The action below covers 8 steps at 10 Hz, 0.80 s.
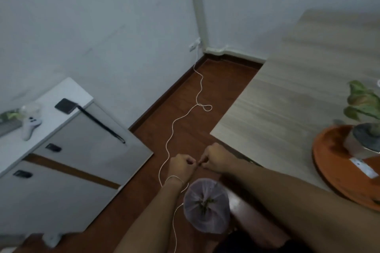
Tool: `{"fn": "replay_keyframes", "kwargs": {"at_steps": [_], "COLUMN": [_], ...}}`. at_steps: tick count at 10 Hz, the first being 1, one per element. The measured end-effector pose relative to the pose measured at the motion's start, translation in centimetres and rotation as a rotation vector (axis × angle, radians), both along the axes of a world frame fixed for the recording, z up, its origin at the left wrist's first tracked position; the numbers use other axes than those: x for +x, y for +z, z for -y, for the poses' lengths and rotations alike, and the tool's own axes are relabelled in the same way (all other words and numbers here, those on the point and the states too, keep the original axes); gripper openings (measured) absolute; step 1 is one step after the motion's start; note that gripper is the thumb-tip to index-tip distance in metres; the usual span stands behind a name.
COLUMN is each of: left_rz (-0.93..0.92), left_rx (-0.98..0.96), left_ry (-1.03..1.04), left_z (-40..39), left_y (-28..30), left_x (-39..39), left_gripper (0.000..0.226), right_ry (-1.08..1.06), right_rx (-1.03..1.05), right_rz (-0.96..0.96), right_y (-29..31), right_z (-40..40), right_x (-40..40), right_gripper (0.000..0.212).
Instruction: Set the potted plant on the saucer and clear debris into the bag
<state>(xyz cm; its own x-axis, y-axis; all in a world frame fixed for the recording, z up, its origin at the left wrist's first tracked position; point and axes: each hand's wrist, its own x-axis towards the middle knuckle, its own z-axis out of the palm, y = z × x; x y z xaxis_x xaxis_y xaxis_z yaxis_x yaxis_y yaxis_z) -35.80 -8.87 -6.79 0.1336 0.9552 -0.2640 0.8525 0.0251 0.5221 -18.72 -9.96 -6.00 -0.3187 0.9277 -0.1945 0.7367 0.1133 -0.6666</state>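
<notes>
The potted plant [365,127], green leaves in a grey pot, stands on the orange saucer [337,172] at the right edge of the table. A translucent pinkish bag [206,205] with green debris inside hangs over the floor below my hands. Its top is gathered upward. My left hand [181,165] and my right hand [216,158] are fisted close together above the bag, pinching what seems to be the bag's ends between them; the pinched part is too small to make out clearly.
The light wooden table [287,92] fills the right side. A grey cabinet [67,156] with a white top carrying a controller [30,125] and a dark device stands at left. A white cable [185,117] snakes across the brown floor from a wall socket.
</notes>
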Motion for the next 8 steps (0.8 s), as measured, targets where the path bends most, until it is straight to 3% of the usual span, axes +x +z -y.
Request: {"fn": "replay_keyframes", "kwargs": {"at_steps": [1,5,8], "left_rz": [0.043,0.128,0.062], "left_rx": [-0.021,-0.063,-0.075], "left_ry": [0.037,0.030,0.000], "left_z": [1.3,2.1,1.4], "left_y": [-0.7,-2.4,-4.1], "left_x": [-2.6,-4.1,-3.8], "left_gripper": [0.013,0.018,0.025], "right_ry": [0.096,0.045,-0.021], "right_rx": [-0.029,-0.103,-0.129], "right_rz": [0.049,0.126,0.067], "right_y": [-0.5,-3.3,-4.3], "right_z": [0.0,0.2,0.0], "right_x": [-3.1,-4.1,-3.7], "right_gripper": [0.021,0.018,0.015]}}
